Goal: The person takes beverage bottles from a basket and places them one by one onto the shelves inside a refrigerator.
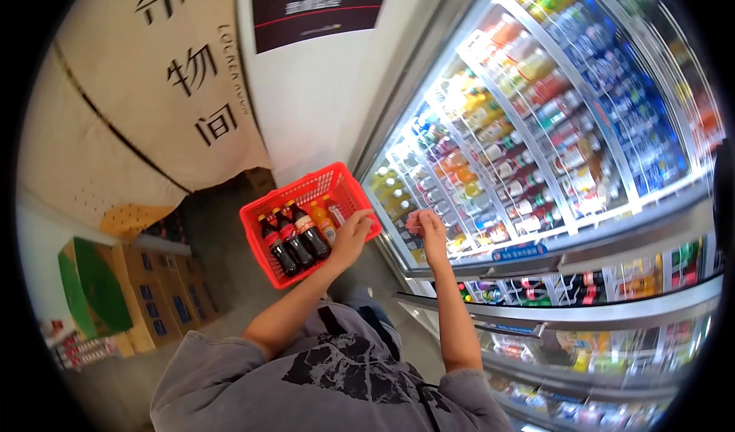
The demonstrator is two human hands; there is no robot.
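A red plastic basket (264,262) stands in front of me, with several bottles inside. Dark cola bottles (295,241) with red labels lie side by side in it, next to an orange bottle (322,221) and a bottle with a pinkish label (334,211). My left hand (354,234) is over the basket's right side, fingers reaching toward its rim; whether it grips anything is unclear. Beside the fridge's lower left corner my right hand (430,229) is raised, its fingers curled around a small pinkish thing (414,221) too blurred to identify.
A lit drinks fridge (563,242) full of bottles fills the right side, its door open below with a long metal edge. Stacked cardboard boxes (157,298) and a green box (92,286) stand at the left. A cloth curtain (153,110) hangs behind the basket.
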